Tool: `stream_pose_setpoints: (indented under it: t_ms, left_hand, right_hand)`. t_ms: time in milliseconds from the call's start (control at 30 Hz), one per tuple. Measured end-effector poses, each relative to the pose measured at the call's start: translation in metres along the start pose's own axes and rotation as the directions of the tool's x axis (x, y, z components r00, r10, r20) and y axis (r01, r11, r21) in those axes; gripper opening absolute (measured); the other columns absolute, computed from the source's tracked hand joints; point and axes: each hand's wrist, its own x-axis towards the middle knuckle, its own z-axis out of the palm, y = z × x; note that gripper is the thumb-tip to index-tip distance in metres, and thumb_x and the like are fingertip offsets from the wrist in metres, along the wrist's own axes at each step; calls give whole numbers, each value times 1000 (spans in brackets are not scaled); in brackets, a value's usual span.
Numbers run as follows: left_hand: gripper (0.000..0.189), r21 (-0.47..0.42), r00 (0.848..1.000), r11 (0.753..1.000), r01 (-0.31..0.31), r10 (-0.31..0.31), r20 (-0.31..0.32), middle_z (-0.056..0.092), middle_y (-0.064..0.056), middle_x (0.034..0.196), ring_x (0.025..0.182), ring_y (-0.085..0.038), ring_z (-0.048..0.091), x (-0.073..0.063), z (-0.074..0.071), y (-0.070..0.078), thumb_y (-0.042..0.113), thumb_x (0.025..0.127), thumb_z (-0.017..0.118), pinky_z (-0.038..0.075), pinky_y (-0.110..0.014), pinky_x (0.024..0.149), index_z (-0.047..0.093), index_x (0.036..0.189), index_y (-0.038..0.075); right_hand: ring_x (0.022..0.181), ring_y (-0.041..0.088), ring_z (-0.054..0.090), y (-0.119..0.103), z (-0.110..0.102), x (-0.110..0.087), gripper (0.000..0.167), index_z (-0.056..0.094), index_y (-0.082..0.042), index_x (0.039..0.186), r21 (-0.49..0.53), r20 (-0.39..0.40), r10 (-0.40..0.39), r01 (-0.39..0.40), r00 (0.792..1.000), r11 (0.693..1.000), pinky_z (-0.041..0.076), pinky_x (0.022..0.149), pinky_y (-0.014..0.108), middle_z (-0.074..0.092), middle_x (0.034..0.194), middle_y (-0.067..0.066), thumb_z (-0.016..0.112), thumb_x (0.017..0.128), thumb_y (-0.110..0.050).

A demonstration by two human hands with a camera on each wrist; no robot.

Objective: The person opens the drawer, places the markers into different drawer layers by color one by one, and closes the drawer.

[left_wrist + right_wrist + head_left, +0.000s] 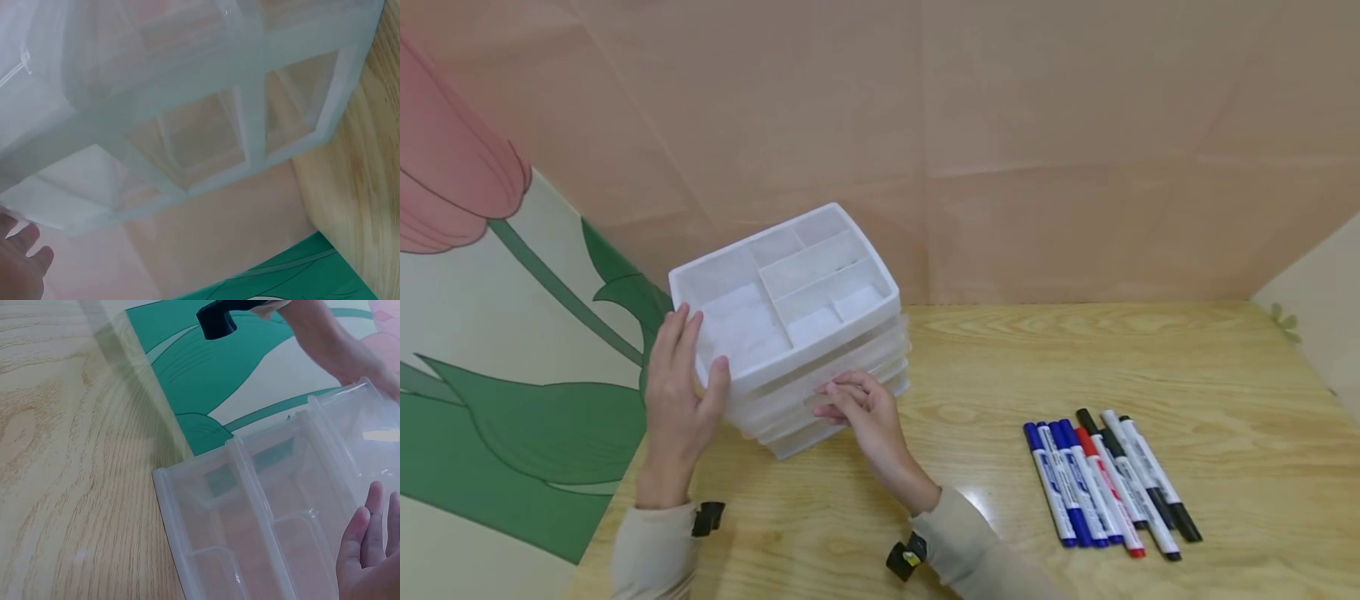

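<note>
From where I stand, the likeliest mishap is that the drawer unit point(820, 342) slips or twists: it looks like light plastic, it sits askew at the left of the counter point(1037, 358) near the painted tulip panel point(580, 433), and a sharp tug at a drawer front could drag the whole stack if the steadying hand gave way. The drawers point(775, 408) could also bind, I'd judge, if one were pulled unevenly from a corner. The marker pens point(1108, 487) lie well apart to the right, so a stray sleeve is the main thing that could scatter them. As for the fingers, the left hand point(681, 400) is spread fairly wide, fingers laid along the unit's left side by the upper rim and thumb standing apart toward the front corner; it rests against the plastic rather than clenching it. The right hand point(872, 425) is at the drawer fronts, fingers loosely extended and the thumb near the forefinger with a narrow gap; nothing appears held in them, and I cannot tell whether the tips actually touch the plastic or only hover beside it.
</note>
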Motion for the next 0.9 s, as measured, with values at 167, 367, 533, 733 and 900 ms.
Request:
stream_pose_setpoints:
  t_ms: [167,367,533,733,900]
  left_hand:
    - [55,-22,1000,1000,3,-3,-3,46,-21,151,143,-40,37,-1,1,-1,26,93,52,26,-48,121,53,139,-3]
    - [56,-22,1000,1000,-19,19,-10,47,-22,149,143,-41,38,-2,1,-3,32,95,51,26,-45,122,53,138,-3]
    - [56,-32,1000,999,-21,21,-12,47,-21,150,144,-39,38,-1,1,-3,32,95,51,27,-45,121,53,139,-3]
    - [55,-35,1000,999,-23,22,-17,48,-22,149,143,-40,39,-1,2,-2,29,94,52,28,-43,121,54,138,-4]
    - [58,-20,999,999,-26,25,-23,49,-22,148,142,-41,40,-1,1,-2,28,94,51,27,-38,122,50,141,-4]
  right_hand:
    - [76,6,71,0,-1,-2,19,54,3,114,-6,-2,21,-21,1000,1000,58,80,31,71,115,22,54,99,-7]
    - [77,7,72,1,-2,-5,19,54,3,114,-13,-11,23,-23,1000,1000,58,81,34,71,114,23,55,98,-8]
    - [77,7,72,0,-3,-7,21,54,5,115,-12,-8,14,-14,1000,1000,59,80,33,71,115,23,55,98,-8]
    - [77,7,72,0,-7,-11,22,54,6,115,-16,-4,20,-21,1000,1000,58,80,31,70,114,24,55,99,-8]
    - [78,7,72,0,-8,-15,18,56,1,112,-14,3,25,-25,1000,1000,57,77,26,71,111,22,55,99,-10]
